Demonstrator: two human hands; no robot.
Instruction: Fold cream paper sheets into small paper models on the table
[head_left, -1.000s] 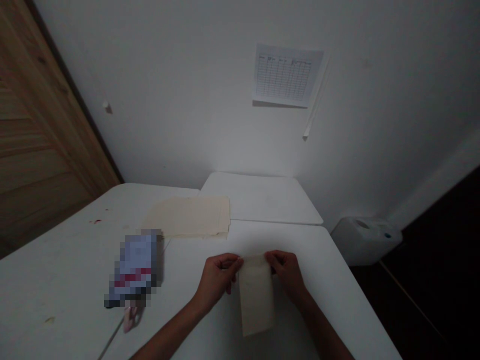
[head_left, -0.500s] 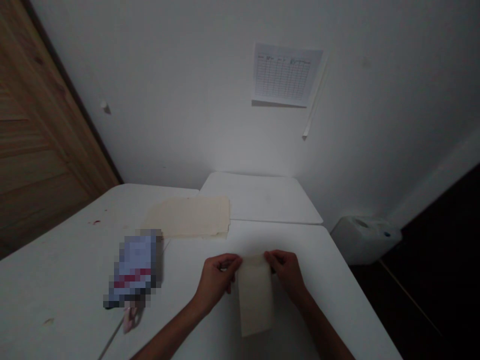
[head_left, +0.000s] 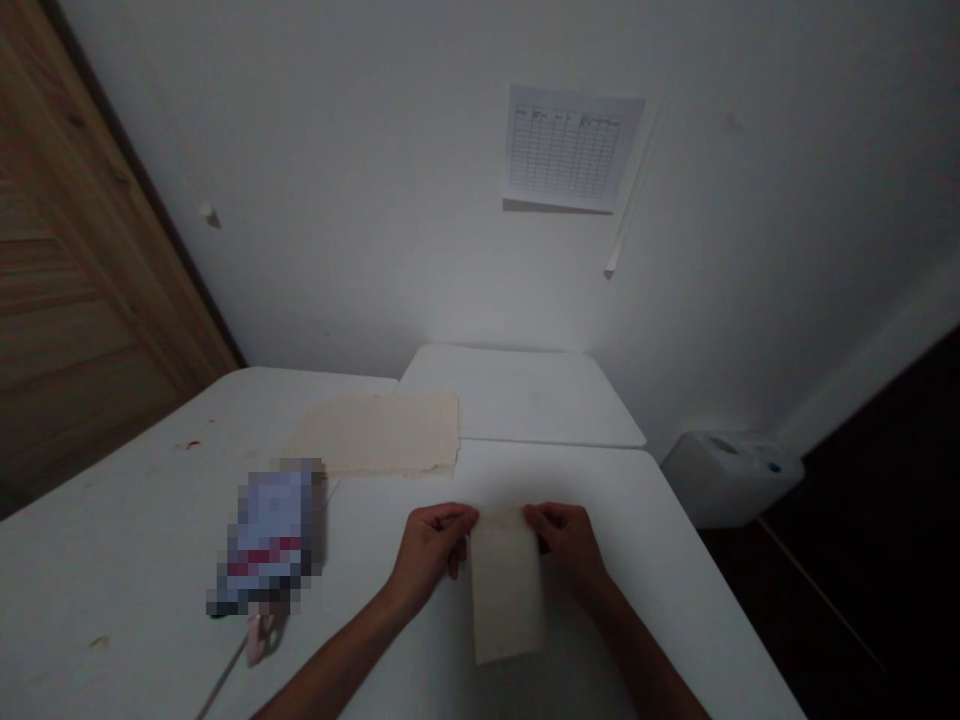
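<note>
Between my two hands hangs a narrow beige piece that looks like folded cloth or paper point(head_left: 508, 590); its exact material is hard to tell. My left hand point(head_left: 435, 545) pinches its upper left corner, and my right hand point(head_left: 566, 540) pinches the upper right one. The top edge is stretched between the fingertips, while the lower end points towards me above the white table point(head_left: 390, 660). Farther back, to the left of the hands, lies a flat stack of similar beige sheets point(head_left: 382, 430).
A blurred-out bluish packet with a red band point(head_left: 266, 525) lies on the left, with a small pink item point(head_left: 260, 638) beside it. The wall holds a printed sheet point(head_left: 566, 150). On the floor at right stands a white jerrycan point(head_left: 727, 480). A wooden door point(head_left: 82, 270) is far left.
Both hands have shifted very slightly left with the beige piece, and its lower end has swung a little up and left. The grip is the same.
</note>
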